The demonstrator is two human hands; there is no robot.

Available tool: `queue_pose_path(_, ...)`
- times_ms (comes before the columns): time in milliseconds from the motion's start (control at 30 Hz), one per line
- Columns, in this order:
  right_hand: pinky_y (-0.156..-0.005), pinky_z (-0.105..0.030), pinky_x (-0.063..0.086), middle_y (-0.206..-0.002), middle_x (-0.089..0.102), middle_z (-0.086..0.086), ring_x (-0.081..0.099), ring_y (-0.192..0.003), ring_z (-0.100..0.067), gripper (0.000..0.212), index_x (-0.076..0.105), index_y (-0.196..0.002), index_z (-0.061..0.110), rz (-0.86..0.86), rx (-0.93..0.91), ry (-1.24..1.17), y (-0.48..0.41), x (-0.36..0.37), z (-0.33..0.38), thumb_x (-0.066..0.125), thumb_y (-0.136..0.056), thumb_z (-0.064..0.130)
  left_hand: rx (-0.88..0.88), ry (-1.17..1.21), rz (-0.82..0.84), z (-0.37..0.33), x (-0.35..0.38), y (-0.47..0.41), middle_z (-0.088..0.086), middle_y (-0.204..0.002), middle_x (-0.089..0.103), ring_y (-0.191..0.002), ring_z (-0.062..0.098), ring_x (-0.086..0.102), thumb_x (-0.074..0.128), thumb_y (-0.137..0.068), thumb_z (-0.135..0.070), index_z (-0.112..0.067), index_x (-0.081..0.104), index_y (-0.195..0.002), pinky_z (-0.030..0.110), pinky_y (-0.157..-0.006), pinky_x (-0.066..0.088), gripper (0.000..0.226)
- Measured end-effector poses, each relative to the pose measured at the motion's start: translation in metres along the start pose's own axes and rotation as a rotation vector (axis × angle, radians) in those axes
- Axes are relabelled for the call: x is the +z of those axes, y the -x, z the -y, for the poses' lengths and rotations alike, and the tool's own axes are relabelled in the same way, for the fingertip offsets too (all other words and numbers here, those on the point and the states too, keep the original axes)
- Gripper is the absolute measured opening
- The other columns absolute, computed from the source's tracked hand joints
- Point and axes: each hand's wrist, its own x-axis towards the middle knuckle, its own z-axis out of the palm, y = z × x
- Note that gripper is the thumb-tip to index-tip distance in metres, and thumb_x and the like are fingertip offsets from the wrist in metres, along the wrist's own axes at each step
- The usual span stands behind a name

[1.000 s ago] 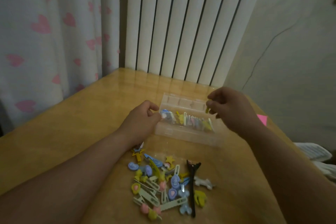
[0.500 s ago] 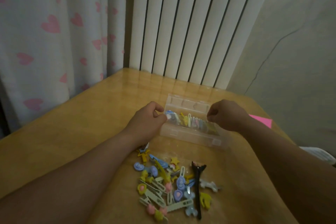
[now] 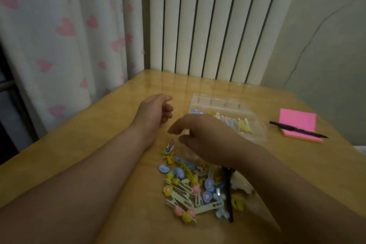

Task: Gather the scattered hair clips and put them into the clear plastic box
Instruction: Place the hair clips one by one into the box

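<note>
My right hand (image 3: 206, 136) hovered over the clips (image 3: 198, 188) heaped on the surface (image 3: 99, 134), its fingers (image 3: 174, 129) loosely parted and holding nothing. My left hand (image 3: 156, 111) rested beside it, fingers curled and empty. The box (image 3: 255, 134) lay just beyond, some clips already inside, near a pen (image 3: 297, 129) on a pink pad (image 3: 297, 121).

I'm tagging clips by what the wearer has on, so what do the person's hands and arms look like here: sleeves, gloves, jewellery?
Both arms are bare as far up as the head view shows, with no sleeve in frame. The left hand and right hand wear no gloves. No ring, watch or bracelet shows, though the dim light could hide small details.
</note>
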Motion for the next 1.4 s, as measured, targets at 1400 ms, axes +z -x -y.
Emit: queue_pose_path(1400, -0.07, -0.034, 0.06, -0.088, 0.073, 0.006, 0.067, -0.081, -0.012, 0.005, 0.073, -0.092, 0.024, -0.122, 0.734, 0.155, 0.003, -0.062, -0.14, 0.077, -0.093, 0.025, 0.262, -0.594, 0.205, 0.019, 0.013, 0.008, 0.011, -0.094, 0.069, -0.077, 0.017, 0.061, 0.072, -0.096, -0.032, -0.024, 0.065, -0.116, 0.036, -0.071, 0.048, 0.022)
